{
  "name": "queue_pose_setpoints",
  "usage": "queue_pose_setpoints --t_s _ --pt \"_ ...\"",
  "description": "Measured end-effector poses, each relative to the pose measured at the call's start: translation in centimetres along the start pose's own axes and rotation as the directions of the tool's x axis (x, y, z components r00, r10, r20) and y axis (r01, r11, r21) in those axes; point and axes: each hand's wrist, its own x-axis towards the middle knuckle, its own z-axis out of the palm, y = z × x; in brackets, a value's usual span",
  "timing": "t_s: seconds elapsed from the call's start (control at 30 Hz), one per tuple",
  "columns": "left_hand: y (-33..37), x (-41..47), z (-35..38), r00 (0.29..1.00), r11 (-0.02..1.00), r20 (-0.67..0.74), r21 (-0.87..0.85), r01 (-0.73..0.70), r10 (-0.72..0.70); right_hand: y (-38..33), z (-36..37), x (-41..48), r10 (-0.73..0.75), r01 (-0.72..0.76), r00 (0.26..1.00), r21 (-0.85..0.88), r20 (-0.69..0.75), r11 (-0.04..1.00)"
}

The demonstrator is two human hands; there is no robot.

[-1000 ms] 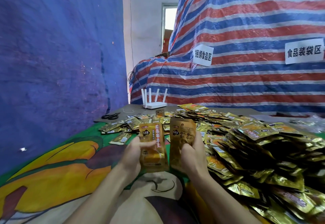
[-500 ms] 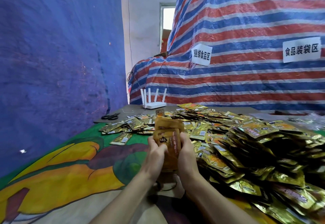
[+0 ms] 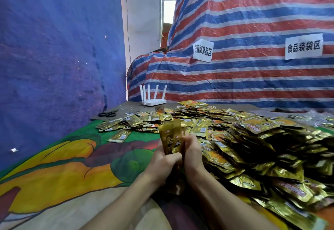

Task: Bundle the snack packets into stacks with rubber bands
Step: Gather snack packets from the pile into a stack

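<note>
**Two hands holding a small stack of snack packets upright**

We see the left hand (image 3: 162, 161) and the right hand (image 3: 193, 155) side by side above the printed tablecloth (image 3: 63, 166). Each has its fingers curled round the lower part of a small stack of packets (image 3: 171, 137). The stack stands upright between the palms, its gold tops rising above the fingers; we cannot tell how many packets it holds. Just to the right of the hands lies the large heap of gold packets (image 3: 253, 148), spreading over the table's right half and towards its far edge. One loose packet (image 3: 119, 135) lies on the green part of the cloth, left of the heap. Near the far edge we note black scissors (image 3: 107, 113) and a white router (image 3: 153, 101) with upright antennas. Behind the table hangs a striped tarpaulin (image 3: 253, 21) bearing a left paper sign (image 3: 202, 50) and a right paper sign (image 3: 304, 46). A blue tarpaulin (image 3: 54, 49) covers the left side.
</note>
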Motion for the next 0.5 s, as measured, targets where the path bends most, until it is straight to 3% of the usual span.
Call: queue_pose_setpoints --t_s 0.13,0.3,0.4,0.5 --pt "-0.2 0.3 -0.1 0.994 0.997 -0.107 0.078 0.006 0.003 -0.4 0.6 -0.7 -0.229 0.213 0.973 -0.334 -0.009 0.918" --pt "-0.5 0.6 -0.3 0.984 0.967 -0.166 0.255 -0.017 0.061 -2.0 0.9 -2.3 -0.416 0.320 0.906 -0.517 -0.077 0.794" --pt "0.0 0.2 0.3 0.968 0.944 -0.195 0.317 -0.090 0.157 -3.7 -0.4 -3.3 -0.473 0.368 0.881 -0.645 0.011 0.670" --pt "0.6 -0.5 1.5 0.975 0.915 -0.094 0.375 -0.151 0.200 -6.3 -3.5 -4.9 -0.521 0.451 0.841 -0.725 0.148 0.521"
